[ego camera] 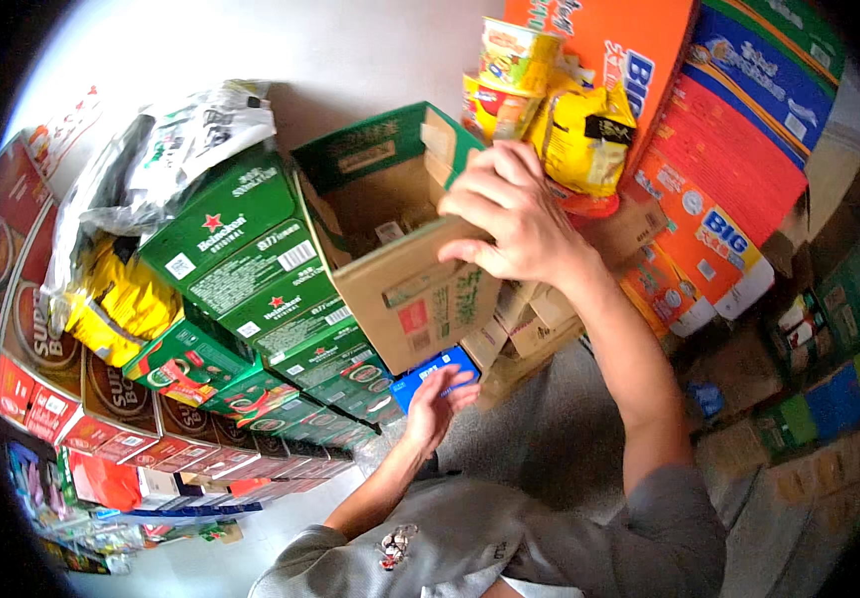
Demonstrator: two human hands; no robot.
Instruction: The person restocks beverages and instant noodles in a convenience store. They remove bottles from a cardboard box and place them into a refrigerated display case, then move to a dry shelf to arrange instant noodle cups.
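In the head view my right hand (508, 213) lies over the upper edge of an opened cardboard box (415, 299), brown in front and green along its rim, its fingers at the right corner. A few small items, too unclear to name, show inside the box. Below the box, my left hand (437, 404) has its fingers spread, palm turned up, in front of a blue box (436, 368); whether it touches that box I cannot tell.
Green Heineken cartons (228, 224) are stacked at the left, with yellow packs (123, 299) beside them and brown Super Bock cartons (41, 321) farther left. Instant noodle cups (518, 56) and a yellow bag (591, 138) stand behind my right hand. Orange cartons (721, 239) rise at the right.
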